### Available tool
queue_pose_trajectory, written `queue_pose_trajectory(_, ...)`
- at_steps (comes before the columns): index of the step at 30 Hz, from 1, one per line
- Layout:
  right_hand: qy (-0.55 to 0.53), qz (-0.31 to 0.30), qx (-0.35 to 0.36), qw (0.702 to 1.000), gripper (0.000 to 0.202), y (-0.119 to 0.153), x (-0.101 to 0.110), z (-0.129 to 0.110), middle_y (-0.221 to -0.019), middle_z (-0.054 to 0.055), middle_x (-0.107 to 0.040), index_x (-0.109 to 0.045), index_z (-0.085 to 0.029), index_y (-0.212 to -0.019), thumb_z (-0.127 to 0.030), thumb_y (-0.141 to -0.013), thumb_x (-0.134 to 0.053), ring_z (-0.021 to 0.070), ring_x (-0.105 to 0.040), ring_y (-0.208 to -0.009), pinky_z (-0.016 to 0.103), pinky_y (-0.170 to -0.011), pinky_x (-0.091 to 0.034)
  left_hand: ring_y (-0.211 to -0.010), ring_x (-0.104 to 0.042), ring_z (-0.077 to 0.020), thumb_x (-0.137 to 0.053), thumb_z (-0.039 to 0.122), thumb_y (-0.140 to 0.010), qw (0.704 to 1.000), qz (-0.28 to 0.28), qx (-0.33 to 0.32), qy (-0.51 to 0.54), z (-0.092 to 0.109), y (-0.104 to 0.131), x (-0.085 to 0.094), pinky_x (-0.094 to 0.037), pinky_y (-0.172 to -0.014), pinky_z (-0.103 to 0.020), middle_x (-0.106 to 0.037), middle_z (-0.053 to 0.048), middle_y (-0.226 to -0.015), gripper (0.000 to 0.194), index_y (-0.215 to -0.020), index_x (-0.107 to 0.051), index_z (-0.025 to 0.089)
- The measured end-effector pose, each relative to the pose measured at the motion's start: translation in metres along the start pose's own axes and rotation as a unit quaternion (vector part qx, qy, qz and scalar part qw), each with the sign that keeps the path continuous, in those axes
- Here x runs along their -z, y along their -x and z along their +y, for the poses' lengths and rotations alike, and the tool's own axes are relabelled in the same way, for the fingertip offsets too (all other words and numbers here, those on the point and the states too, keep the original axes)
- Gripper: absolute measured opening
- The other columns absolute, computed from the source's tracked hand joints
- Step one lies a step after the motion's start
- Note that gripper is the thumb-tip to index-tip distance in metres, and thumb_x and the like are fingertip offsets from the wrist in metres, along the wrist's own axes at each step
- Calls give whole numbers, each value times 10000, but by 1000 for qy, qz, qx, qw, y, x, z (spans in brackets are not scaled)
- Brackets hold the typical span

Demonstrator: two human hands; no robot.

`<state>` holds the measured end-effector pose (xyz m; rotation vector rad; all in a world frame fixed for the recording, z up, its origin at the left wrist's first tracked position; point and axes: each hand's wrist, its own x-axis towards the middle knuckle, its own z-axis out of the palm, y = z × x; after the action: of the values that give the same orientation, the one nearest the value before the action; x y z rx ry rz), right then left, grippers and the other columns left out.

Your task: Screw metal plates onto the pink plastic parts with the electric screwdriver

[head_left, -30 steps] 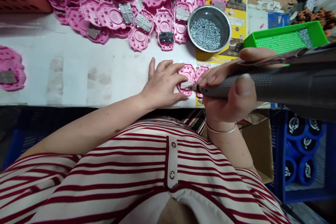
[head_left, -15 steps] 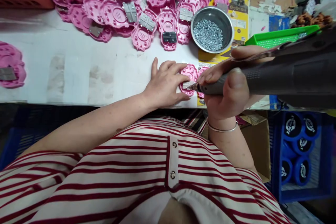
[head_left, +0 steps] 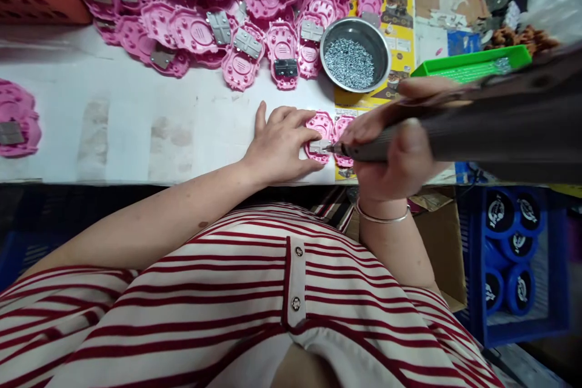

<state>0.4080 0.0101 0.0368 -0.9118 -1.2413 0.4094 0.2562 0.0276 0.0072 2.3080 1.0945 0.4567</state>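
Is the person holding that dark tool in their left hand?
No, the dark tool is in the right hand, while the fingers of the left hand are on a pink part.

cool light brightens the tabletop (head_left: pixel 227 118), dim below, with the dark tool (head_left: pixel 491 127) (far right) motion-blurred.

White table (head_left: pixel 222 124) under pink parts (head_left: pixel 196 32)

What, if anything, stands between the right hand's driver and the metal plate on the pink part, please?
Nothing visible does: the driver in the right hand has its tip at the metal plate on the pink part, and the left hand lies on the opposite side.
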Motion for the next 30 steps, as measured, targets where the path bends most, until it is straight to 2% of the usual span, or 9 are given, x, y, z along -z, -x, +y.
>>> queue_pose_trajectory(3, -30, 78, 94, 992, 220, -9, 17, -24, -570, -79, -489, -652, -292, -1024, -436, -871, -587, 59, -444, -403, 218, -383, -397, -1353, -426, -381, -789, 523, -749, 1000, 10, -6, 4, -3, 2, -2, -72, -1189, -744, -578, -28, -1433, 381, -1067, -751, 316)
queue_pose_trajectory(5, 11, 114, 94, 989, 161, -14, 31, -34, -563, -74, -460, -657, -267, -954, -338, -890, -528, 55, -460, -433, 212, -431, -407, -1344, -438, -378, -787, 530, -747, 1000, 16, -9, 6, -4, 3, -3, -79, -1190, -743, -584, -28, -1424, 383, -1068, -750, 324)
queue_pose_trajectory(8, 84, 158, 76, 981, 155, -14, 53, -36, -562, -72, -446, -625, -254, -945, -295, -904, -482, 62, -434, -433, 230, -456, -386, -1333, -451, -380, -789, 540, -745, 1000, 22, -13, 4, -6, 6, -4, -87, -1187, -745, -589, -34, -1416, 386, -1062, -750, 323)
queue_pose_trajectory(13, 95, 194, 98, 972, 138, -8, 72, -24, -574, -58, -493, -639, -233, -941, -235, -855, -531, 96, -461, -428, 282, -423, -378, -1315, -471, -379, -762, 569, -772, 999, 28, -19, -4, -7, 8, -4, -102, -1182, -739, -600, -34, -1405, 363, -1055, -742, 343)
queue_pose_trajectory(18, 106, 202, 89, 969, 126, -5, 77, -15, -573, -62, -465, -605, -237, -983, -307, -883, -575, 101, -426, -420, 297, -427, -370, -1302, -486, -383, -771, 586, -758, 999, 35, -24, -11, -7, 9, -5, -108, -1174, -734, -607, -34, -1402, 380, -1050, -740, 345)
queue_pose_trajectory(21, 115, 208, 87, 967, 120, -6, 77, -16, -633, -54, -518, -622, -250, -977, -295, -874, -579, 85, -414, -419, 303, -428, -371, -1309, -484, -384, -763, 590, -766, 999, 30, -25, -15, -9, 9, -6, -107, -1177, -721, -603, -38, -1409, 390, -1058, -740, 334)
queue_pose_trajectory(24, 107, 203, 86, 969, 124, -8, 74, -25, -641, -48, -532, -635, -234, -943, -253, -866, -539, 76, -434, -427, 284, -432, -387, -1345, -454, -382, -759, 670, -728, 999, 29, -33, -17, -13, 10, -7, -95, -1190, -698, -574, -55, -1447, 565, -1184, -693, 343)
queue_pose_trajectory(27, 55, 202, 93, 973, 166, -10, 64, -36, -520, -62, -415, -652, -236, -897, -262, -864, -491, 72, -394, -403, 238, -410, -372, -1399, -399, -366, -750, 727, -701, 997, 61, -52, -23, -15, 11, -8, -122, -1206, -647, -514, -62, -1516, 713, -1299, -628, 361)
queue_pose_trajectory(30, -8, 191, 83, 978, 198, -8, 52, -48, -524, -59, -382, -659, -268, -867, -311, -846, -466, 62, -368, -389, 216, -380, -358, -1417, -386, -310, -698, 673, -803, 994, 75, -75, -24, -6, 10, -7, -149, -1216, -593, -514, 8, -1525, 521, -1251, -660, 411)
